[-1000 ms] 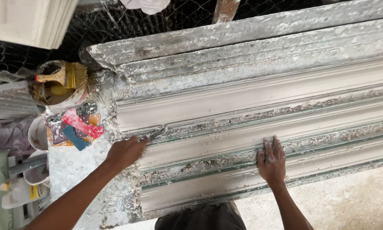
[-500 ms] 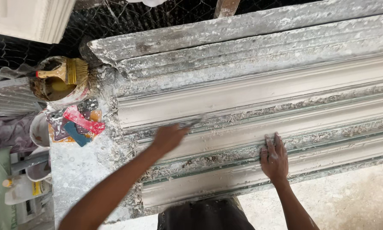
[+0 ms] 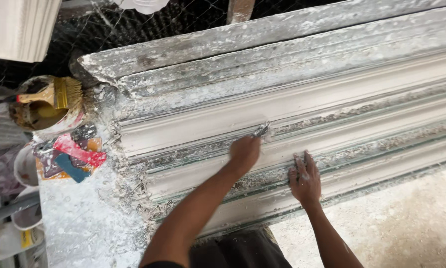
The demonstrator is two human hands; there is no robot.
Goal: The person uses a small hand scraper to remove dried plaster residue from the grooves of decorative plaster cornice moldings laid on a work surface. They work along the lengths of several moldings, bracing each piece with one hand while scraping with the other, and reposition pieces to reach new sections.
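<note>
A long white plaster moulding [image 3: 332, 99] with ridged profiles lies across a plaster-crusted bench [image 3: 84, 228]. My left hand [image 3: 245, 152] is closed around a small metal scraper [image 3: 260, 130], whose blade touches a groove of the moulding. Flat on the lower ridge, to the right of it, my right hand [image 3: 306, 178] rests with fingers spread and plaster on them.
At the left stands a round pot [image 3: 34, 116] with a yellow-bristled brush [image 3: 59, 93] in it. Below it lie red and blue plastic scrapers [image 3: 76, 158]. Wire mesh runs along the back. Bare concrete floor [image 3: 396, 223] shows at lower right.
My left hand has slid the scraper rightward along the groove, from the moulding's left end toward the middle. My right hand has stayed in place on the lower ridge.
</note>
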